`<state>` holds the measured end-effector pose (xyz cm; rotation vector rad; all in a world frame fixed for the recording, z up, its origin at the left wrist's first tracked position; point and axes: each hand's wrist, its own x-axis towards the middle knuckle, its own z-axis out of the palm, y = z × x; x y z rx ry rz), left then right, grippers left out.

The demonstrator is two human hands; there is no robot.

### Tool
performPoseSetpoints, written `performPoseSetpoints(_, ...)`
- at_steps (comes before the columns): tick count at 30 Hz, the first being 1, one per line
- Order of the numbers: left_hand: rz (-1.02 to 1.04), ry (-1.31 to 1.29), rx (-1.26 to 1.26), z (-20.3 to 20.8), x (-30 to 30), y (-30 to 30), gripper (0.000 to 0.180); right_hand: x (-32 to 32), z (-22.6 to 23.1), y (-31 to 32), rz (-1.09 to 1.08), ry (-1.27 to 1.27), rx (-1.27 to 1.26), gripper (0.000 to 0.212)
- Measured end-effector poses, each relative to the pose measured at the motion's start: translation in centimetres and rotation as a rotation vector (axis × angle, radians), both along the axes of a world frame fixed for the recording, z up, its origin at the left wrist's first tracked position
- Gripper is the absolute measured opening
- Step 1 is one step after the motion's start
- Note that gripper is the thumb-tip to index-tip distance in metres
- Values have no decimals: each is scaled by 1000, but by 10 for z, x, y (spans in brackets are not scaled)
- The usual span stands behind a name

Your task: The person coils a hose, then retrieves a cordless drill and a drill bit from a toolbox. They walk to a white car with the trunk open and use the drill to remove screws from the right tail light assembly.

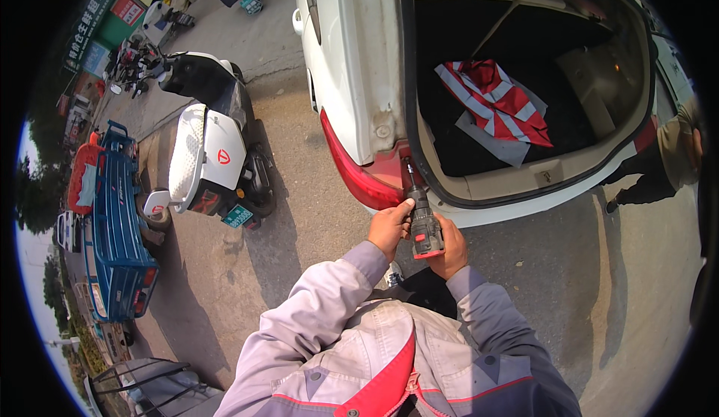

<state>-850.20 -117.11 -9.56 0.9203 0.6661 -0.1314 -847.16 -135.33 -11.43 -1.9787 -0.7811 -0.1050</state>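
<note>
A black and red cordless drill (pixel 424 230) is held in front of me, its bit pointing at the edge of a red tail light (pixel 356 168) on a white car. My right hand (pixel 451 248) wraps the drill's right side; the grip beneath is hidden. From the left, my left hand (pixel 390 228) is closed against the drill's front part, thumb on top near the chuck. The bit's tip (pixel 410 167) is at the tail light's inner edge, beside the boot opening; I cannot tell whether it sits on a screw.
The car's boot (pixel 457 147) is open, with a red and silver reflective vest (pixel 498 102) on its dark floor. A white scooter (pixel 213 155) and a blue cargo tricycle (pixel 120 222) stand to the left. At the far right is another person (pixel 678 151).
</note>
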Motion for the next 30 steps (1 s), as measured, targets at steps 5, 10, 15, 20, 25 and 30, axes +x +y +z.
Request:
performPoseSetpoints(5, -11, -10, -24, 1, -1, 2, 31, -1, -2, 0, -6, 16, 19, 75)
performPoseSetpoints(10, -7, 0, -20, 0, -1, 2, 31, -1, -4, 0, -5, -2, 18, 72)
performPoseSetpoints(15, -5, 2, -25, -2, -1, 2, 31, -3, -3, 0, -12, 7, 21, 68)
performPoseSetpoints(20, -31, -40, -85, -3, -2, 5, 31, -5, -4, -3, -13, -27, 17, 65)
performPoseSetpoints(25, -28, -8, -56, 5, -1, -3, 32, -9, -4, -9, -12, -46, 41, 63)
performPoseSetpoints(30, -17, -34, -91, 18, 1, -4, 47, -26, 6, -31, 18, 9, 44, 65)
